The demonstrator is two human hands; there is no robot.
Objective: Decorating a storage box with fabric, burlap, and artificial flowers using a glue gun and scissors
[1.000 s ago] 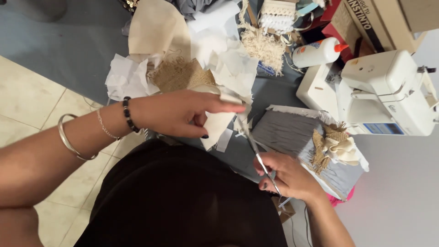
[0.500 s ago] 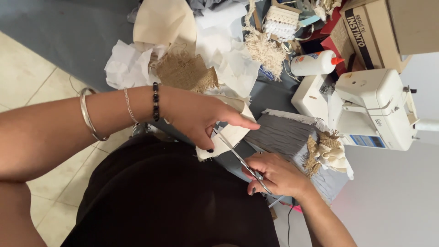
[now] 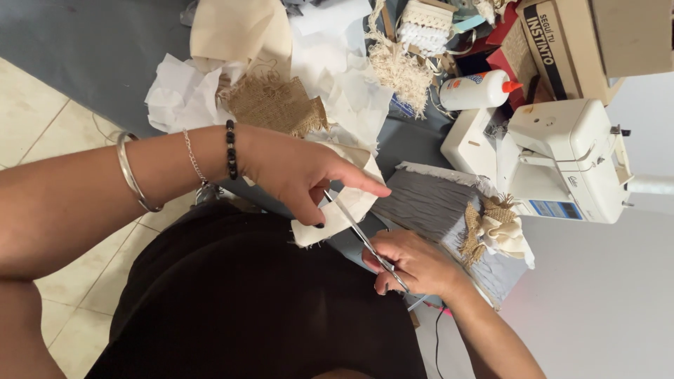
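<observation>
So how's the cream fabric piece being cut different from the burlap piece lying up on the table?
The cream fabric piece is pale, smooth and held in the left hand, with scissors in the right hand at it. The burlap piece is brown, coarse, frayed and lies untouched among white scraps. Both are small cloth pieces.

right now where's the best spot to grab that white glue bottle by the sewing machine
Grip the glue bottle around its white body, coming from above. It lies on its side, orange cap toward the cardboard box, with the sewing machine close below, so its broad upper side is the most open.
</observation>
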